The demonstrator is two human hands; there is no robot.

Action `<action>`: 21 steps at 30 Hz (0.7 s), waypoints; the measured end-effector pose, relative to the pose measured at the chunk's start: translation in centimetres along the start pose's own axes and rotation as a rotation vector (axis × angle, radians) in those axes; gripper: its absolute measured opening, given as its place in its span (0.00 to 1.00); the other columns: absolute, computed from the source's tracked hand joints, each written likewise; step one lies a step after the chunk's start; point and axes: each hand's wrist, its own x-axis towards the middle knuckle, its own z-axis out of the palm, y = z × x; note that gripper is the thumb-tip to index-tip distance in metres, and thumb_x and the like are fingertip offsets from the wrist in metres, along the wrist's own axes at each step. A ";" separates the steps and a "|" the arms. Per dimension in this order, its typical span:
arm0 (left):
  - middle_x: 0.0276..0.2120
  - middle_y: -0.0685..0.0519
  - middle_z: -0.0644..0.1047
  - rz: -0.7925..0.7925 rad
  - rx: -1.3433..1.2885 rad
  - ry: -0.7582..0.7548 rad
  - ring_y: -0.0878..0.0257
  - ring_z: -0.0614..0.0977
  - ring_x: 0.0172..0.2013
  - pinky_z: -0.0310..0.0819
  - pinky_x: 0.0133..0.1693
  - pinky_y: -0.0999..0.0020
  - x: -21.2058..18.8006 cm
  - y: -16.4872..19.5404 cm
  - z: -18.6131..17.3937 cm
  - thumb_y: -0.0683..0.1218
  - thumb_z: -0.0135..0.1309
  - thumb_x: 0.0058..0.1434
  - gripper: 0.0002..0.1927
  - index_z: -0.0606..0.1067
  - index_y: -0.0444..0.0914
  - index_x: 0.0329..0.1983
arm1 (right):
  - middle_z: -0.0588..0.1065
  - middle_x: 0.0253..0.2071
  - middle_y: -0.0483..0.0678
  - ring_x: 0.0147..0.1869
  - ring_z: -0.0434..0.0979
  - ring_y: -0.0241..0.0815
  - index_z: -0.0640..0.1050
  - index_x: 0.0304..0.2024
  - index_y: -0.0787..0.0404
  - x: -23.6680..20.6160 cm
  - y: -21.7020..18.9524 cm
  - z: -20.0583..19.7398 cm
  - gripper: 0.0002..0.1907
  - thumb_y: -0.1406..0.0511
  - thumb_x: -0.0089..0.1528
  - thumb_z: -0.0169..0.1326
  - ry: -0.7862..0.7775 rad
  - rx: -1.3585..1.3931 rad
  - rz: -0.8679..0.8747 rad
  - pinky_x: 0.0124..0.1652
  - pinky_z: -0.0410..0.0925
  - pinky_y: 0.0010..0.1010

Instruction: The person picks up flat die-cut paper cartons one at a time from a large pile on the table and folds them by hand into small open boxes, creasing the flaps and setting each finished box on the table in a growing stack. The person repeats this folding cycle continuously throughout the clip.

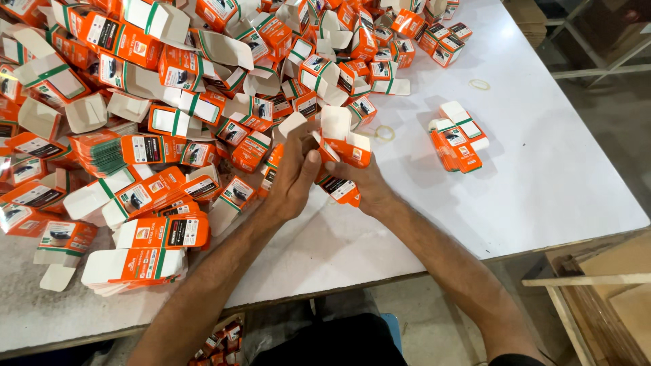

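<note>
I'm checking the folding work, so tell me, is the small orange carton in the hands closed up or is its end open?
Open. The orange carton held by the left hand and right hand has its white end flaps standing up, not tucked in.

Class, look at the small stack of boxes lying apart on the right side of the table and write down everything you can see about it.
The small stack of boxes is a few flattened cartons, apparently thin printed card, orange with white flaps and a green stripe. They lie flat and slightly fanned, at a slant, on the bare white table, right of the big heap of cartons. Neither hand touches the stack; the right hand is the closer. One rubber band lies to its left and another rubber band lies beyond it.
</note>
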 end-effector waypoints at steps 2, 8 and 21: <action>0.41 0.48 0.71 0.147 0.199 0.072 0.61 0.71 0.40 0.67 0.45 0.68 0.0 0.1 0.2 0.52 0.44 0.77 0.23 0.63 0.31 0.67 | 0.77 0.52 0.49 0.56 0.79 0.40 0.72 0.60 0.65 -0.1 -0.1 0.4 0.27 0.67 0.60 0.64 0.068 -0.102 -0.069 0.53 0.75 0.37; 0.39 0.54 0.76 -0.045 0.127 0.090 0.67 0.76 0.40 0.71 0.44 0.70 0.1 -1.5 -0.2 0.50 0.49 0.75 0.16 0.78 0.31 0.47 | 0.79 0.50 0.51 0.51 0.79 0.36 0.74 0.60 0.69 -0.8 -0.6 2.0 0.25 0.67 0.62 0.65 0.113 -0.412 -0.282 0.48 0.75 0.30; 0.57 0.45 0.77 -0.038 -0.380 0.187 0.61 0.78 0.58 0.71 0.64 0.62 0.4 -1.0 0.7 0.38 0.47 0.72 0.08 0.71 0.32 0.51 | 0.77 0.54 0.52 0.54 0.79 0.40 0.69 0.64 0.68 -0.6 -0.2 2.0 0.29 0.68 0.62 0.63 0.074 -0.197 -0.238 0.52 0.76 0.34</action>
